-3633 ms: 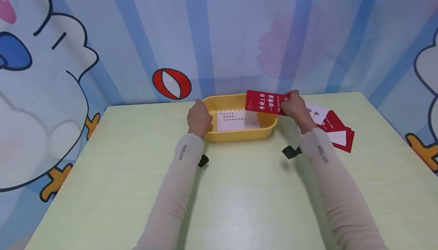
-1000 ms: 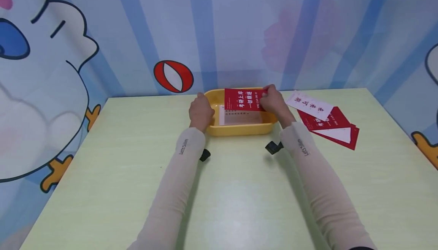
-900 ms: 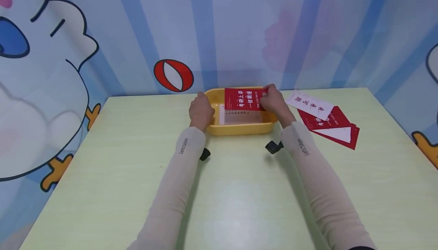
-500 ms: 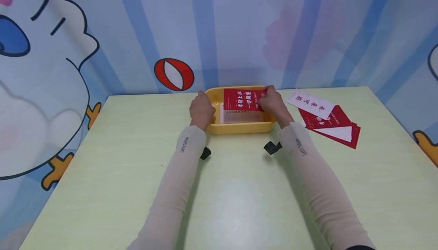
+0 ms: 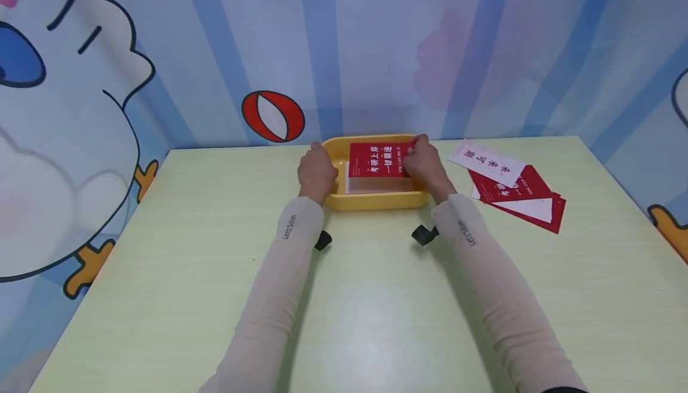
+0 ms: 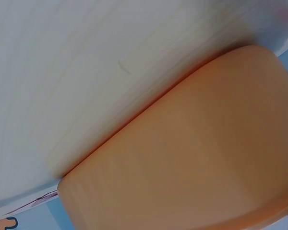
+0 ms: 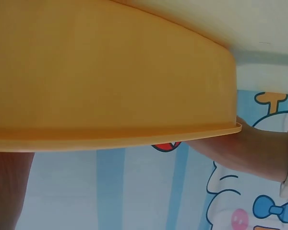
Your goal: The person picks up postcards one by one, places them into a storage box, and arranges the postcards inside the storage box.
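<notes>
right hand (image 5: 424,165) fingers: hidden behind red card (image 5: 380,160) | card text: unreadable

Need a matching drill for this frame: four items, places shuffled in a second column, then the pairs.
Items
1. red card
2. left hand
3. white card
4. yellow tray

Places
A. on the table, right of the tray, atop the red cards there
B. pinched by the right hand, over the tray
C. on the table, between the hands
D. gripping the tray's left end

Pairs: 1-B, 2-D, 3-A, 4-C
</notes>
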Demonstrator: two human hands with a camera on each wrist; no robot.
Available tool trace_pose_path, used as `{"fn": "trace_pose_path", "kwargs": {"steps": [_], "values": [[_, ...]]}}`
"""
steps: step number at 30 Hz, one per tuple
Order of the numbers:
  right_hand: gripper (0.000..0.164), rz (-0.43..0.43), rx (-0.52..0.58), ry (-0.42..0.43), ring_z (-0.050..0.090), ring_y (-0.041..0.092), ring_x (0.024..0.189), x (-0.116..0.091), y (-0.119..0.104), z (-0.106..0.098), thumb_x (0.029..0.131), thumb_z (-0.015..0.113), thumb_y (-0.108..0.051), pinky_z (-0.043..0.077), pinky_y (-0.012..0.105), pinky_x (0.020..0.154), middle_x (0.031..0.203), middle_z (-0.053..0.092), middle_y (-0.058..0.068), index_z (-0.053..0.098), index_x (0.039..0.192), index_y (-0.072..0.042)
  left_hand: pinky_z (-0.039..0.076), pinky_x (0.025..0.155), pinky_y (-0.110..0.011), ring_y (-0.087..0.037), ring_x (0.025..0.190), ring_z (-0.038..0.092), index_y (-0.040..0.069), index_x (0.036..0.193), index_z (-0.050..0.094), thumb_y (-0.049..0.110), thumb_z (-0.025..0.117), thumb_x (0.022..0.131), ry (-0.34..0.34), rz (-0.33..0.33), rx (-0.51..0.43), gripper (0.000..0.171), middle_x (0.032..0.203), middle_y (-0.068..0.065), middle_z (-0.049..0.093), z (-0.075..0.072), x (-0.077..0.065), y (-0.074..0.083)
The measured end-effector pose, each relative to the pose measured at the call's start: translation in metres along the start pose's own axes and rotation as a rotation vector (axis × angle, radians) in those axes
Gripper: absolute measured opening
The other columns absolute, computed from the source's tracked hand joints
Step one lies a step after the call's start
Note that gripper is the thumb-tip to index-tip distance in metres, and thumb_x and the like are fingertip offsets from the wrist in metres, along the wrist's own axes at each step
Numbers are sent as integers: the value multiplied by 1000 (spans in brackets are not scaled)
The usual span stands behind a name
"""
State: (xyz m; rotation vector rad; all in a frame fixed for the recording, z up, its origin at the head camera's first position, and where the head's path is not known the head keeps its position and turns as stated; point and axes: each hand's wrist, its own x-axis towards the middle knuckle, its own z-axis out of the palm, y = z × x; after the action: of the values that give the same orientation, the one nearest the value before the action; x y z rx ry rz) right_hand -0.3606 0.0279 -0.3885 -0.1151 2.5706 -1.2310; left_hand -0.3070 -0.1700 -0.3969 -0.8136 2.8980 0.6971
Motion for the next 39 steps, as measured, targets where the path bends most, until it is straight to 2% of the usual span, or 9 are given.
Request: {"fn": "trace_pose_path", "kwargs": {"steps": [8, 13, 20, 25, 34, 39], "values": [[61, 19, 22, 2, 50, 32, 124, -3, 4, 3, 94, 57, -9, 50, 48, 103, 143, 42, 16, 24, 145, -6, 55, 96, -36, -24, 101, 61, 4, 132, 38, 18, 64, 93, -14, -6, -5, 49, 119, -13, 61, 2, -3, 1], [60, 12, 25, 6, 50, 32, 124, -4, 3, 5, 93, 58, -8, 50, 48, 103, 142, 44, 16, 25, 143, -6, 56, 94, -36, -24, 99, 63, 4, 130, 39, 19, 65, 93, 1, -4, 0, 48, 116, -13, 62, 3, 0, -1], [52, -44, -22, 21, 51, 33, 124, -3, 0, 5, 95, 53, -8, 50, 49, 102, 139, 46, 20, 28, 140, 0, 57, 92, -39, -26, 102, 65, 3, 130, 39, 20, 64, 93, 32, 25, 21, 48, 114, -14, 63, 4, 5, -4], [53, -30, -3, 8, 51, 31, 124, -3, 1, 6, 94, 55, -9, 50, 48, 102, 140, 46, 16, 29, 140, -3, 57, 93, -39, -25, 103, 64, 3, 129, 39, 20, 64, 93, 26, 22, 22, 48, 116, -14, 62, 5, 4, -5], [47, -37, -32, 4, 50, 32, 125, -2, 3, 6, 98, 49, -10, 49, 48, 103, 140, 45, 17, 31, 141, -3, 56, 94, -38, -25, 102, 63, 4, 129, 39, 21, 65, 92, 24, 10, 29, 49, 116, -14, 62, 5, 2, -1], [41, -68, -71, 2, 53, 31, 122, 1, 4, 7, 100, 46, -13, 52, 46, 100, 136, 49, 17, 35, 138, -3, 57, 93, -38, -25, 100, 63, 4, 129, 39, 21, 64, 92, 34, 11, 35, 48, 114, -13, 62, 5, 3, -1]]}}
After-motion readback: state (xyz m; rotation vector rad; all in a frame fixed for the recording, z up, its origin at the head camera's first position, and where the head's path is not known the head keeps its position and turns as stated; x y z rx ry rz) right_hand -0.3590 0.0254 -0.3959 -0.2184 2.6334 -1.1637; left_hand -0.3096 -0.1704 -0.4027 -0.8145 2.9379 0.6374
